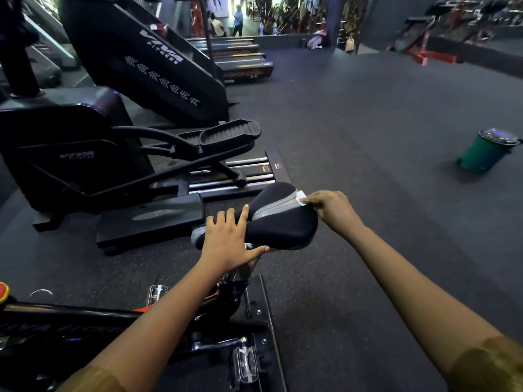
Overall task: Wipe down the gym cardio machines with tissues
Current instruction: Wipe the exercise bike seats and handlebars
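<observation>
Left hand lies flat, fingers spread, across the nose of the bike saddle, apparently to steady it. Right hand pinches a white tissue against the saddle's rear edge, evidently mid-wipe. Elliptical trainer stands alongside.

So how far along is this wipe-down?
Done: nothing visibly finished. In hand: the right hand holds a tissue against the wide end of the bike saddle while the left hand rests on its nose. Left: possibly the elliptical and stair climber; whether they're wiped doesn't show.
</observation>
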A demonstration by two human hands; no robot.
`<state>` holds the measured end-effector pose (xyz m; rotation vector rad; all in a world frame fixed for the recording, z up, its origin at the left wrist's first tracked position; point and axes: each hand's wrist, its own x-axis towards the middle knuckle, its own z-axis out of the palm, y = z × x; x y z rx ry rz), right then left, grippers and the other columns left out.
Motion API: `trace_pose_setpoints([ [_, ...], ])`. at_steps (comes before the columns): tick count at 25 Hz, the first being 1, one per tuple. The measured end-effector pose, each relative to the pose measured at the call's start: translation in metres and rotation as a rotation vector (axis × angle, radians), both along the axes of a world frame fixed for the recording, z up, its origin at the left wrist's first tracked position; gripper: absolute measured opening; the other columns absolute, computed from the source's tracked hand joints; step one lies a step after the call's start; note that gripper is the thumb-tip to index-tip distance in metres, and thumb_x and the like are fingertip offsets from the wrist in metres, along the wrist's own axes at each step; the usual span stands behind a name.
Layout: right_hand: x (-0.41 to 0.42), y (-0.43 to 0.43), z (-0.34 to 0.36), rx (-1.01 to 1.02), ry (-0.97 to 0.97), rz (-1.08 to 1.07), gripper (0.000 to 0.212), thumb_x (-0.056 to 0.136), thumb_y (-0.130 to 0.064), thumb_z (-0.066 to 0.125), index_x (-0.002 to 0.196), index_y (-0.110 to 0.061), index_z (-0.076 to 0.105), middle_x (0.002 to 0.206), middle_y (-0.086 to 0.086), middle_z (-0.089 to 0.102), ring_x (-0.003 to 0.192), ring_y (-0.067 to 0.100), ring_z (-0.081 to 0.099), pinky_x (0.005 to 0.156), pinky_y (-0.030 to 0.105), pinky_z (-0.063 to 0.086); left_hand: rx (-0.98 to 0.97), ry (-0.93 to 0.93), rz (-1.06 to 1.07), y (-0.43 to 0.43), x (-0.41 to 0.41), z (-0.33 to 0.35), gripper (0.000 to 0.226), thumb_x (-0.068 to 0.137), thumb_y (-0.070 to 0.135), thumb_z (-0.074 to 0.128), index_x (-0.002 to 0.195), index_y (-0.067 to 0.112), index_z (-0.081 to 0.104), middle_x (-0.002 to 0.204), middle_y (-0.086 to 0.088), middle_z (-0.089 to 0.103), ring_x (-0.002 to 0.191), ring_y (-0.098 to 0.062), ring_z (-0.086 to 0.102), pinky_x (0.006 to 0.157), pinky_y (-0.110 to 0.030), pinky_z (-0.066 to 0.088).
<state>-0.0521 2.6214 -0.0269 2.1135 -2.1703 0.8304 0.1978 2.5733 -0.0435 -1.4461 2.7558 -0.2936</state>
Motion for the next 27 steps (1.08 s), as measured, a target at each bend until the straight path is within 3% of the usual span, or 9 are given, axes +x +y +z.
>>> trace_pose_setpoints([
  [6,0.042,0.045,-0.041,-0.308,-0.175,-0.275,0.037,0.065,0.017,0.067,0.095,-0.003,0.073,0.082,0.010,0.069,0.069,0.026,0.065,0.065,0.020,0.041,0.001,0.006,0.028,0.000,-0.001,-0.004,0.114,0.064,0.086,0.002,0.150,0.015,0.026,0.135,-0.015,0.047,0.115,-0.031,0.048,0.092,-0.045,0.037],
  [9,0.074,0.057,-0.057,-0.464,-0.195,-0.375,0.034,0.065,0.013,0.064,0.094,-0.003,0.073,0.077,0.010,0.066,0.070,0.019,0.057,0.068,0.020,0.039,0.002,0.023,0.025,0.001,-0.001,-0.002,0.114,0.064,0.085,0.002,0.150,0.014,0.026,0.135,-0.015,0.046,0.115,-0.032,0.047,0.092,-0.046,0.037],
  [12,0.098,0.068,-0.057,-0.418,-0.197,-0.333,0.038,0.062,0.017,0.072,0.094,-0.003,0.074,0.079,0.009,0.066,0.075,0.016,0.054,0.072,0.019,0.040,0.031,0.013,0.013,0.003,0.000,0.003,0.119,0.059,0.085,-0.005,0.152,0.015,0.015,0.141,-0.014,0.039,0.122,-0.030,0.042,0.097,-0.045,0.033],
  [15,0.087,0.049,-0.032,-0.364,-0.178,-0.417,0.035,0.064,0.017,0.069,0.093,-0.002,0.073,0.084,0.013,0.067,0.074,0.030,0.062,0.069,0.027,0.045,0.059,0.008,-0.033,-0.002,0.004,0.006,0.121,0.055,0.085,-0.009,0.153,0.016,0.007,0.142,-0.013,0.035,0.122,-0.030,0.039,0.099,-0.042,0.031],
  [19,0.092,0.025,-0.014,-0.111,-0.149,-0.582,0.025,0.081,0.008,0.058,0.101,-0.001,0.071,0.098,0.017,0.065,0.086,0.035,0.056,0.073,0.036,0.048,0.065,-0.027,-0.180,-0.013,0.015,0.008,0.105,0.077,0.085,0.022,0.153,0.016,0.004,0.141,-0.012,0.036,0.122,-0.029,0.039,0.099,-0.039,0.032],
  [23,0.162,0.021,-0.038,-0.276,-0.055,-0.556,0.030,0.061,0.012,0.074,0.086,-0.004,0.074,0.078,0.009,0.065,0.064,0.028,0.058,0.054,0.027,0.048,0.041,-0.036,-0.328,-0.024,0.026,0.005,0.103,0.080,0.081,0.031,0.153,0.013,0.004,0.139,-0.013,0.037,0.121,-0.029,0.039,0.097,-0.038,0.034],
  [27,0.178,0.025,-0.050,-0.403,-0.190,-0.579,0.039,0.062,0.016,0.068,0.094,-0.005,0.073,0.083,0.008,0.066,0.072,0.027,0.063,0.067,0.026,0.047,0.043,-0.009,-0.416,-0.035,0.032,0.002,0.112,0.063,0.086,0.003,0.153,0.020,0.006,0.144,-0.014,0.034,0.123,-0.029,0.039,0.096,-0.037,0.038],
])
